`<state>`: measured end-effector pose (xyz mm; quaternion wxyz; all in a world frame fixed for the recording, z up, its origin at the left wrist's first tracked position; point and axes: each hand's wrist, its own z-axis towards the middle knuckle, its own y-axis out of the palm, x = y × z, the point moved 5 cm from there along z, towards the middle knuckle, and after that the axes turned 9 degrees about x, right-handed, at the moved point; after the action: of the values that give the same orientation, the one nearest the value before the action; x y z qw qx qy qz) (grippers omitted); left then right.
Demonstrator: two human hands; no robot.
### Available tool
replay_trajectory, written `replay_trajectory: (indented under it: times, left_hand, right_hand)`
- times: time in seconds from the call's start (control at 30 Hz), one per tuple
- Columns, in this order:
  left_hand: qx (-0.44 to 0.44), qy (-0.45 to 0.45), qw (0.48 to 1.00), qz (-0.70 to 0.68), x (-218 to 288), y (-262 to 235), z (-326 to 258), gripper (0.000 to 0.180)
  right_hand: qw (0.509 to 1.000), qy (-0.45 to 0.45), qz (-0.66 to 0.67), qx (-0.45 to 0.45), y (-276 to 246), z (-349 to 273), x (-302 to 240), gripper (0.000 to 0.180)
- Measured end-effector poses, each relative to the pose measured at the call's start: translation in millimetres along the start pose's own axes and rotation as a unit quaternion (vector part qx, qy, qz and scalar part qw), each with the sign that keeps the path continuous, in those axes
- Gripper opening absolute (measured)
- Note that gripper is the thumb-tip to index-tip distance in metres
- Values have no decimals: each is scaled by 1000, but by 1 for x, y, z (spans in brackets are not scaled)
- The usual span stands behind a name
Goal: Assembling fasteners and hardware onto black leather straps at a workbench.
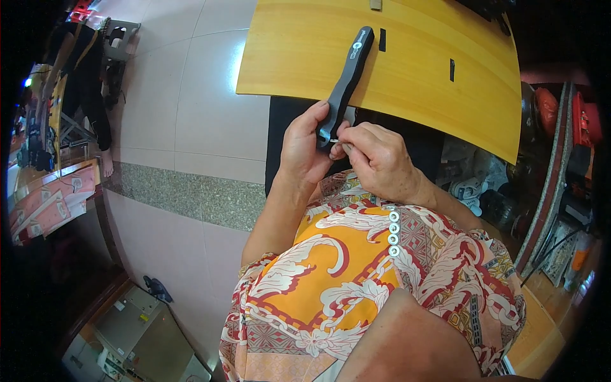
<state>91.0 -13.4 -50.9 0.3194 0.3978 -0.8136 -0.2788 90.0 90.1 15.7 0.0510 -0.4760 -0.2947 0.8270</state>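
A long, slim black tool with a handle-like shape and a small white marking (349,76) slants up and away, its far end over the yellow table. My left hand (301,148) is closed around its near end, with the thumb along the side. Close beside it, my right hand (384,160) is closed in a pinch at the tool's near tip. A small pale piece (335,141) shows between the tip and my right fingertips, too small to name. The tool's exact kind cannot be told.
The yellow wooden table (305,60) carries two black tape strips (452,70), its near edge just beyond my hands. Bags and goods crowd a shelf (544,184) at the right. A grey stool (121,38) and another person's bare foot (107,164) are at the far left.
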Motion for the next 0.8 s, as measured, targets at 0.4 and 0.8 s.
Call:
replay_trajectory:
  times: [0.4, 0.8]
  left_hand:
    - [-13, 37, 998, 44, 1, 2, -3, 22]
    - [33, 182, 968, 167, 6, 12, -11, 30]
  right_hand:
    - [1000, -11, -1, 14, 0, 1, -2, 13]
    - [985, -115, -123, 36, -1, 0, -12, 10]
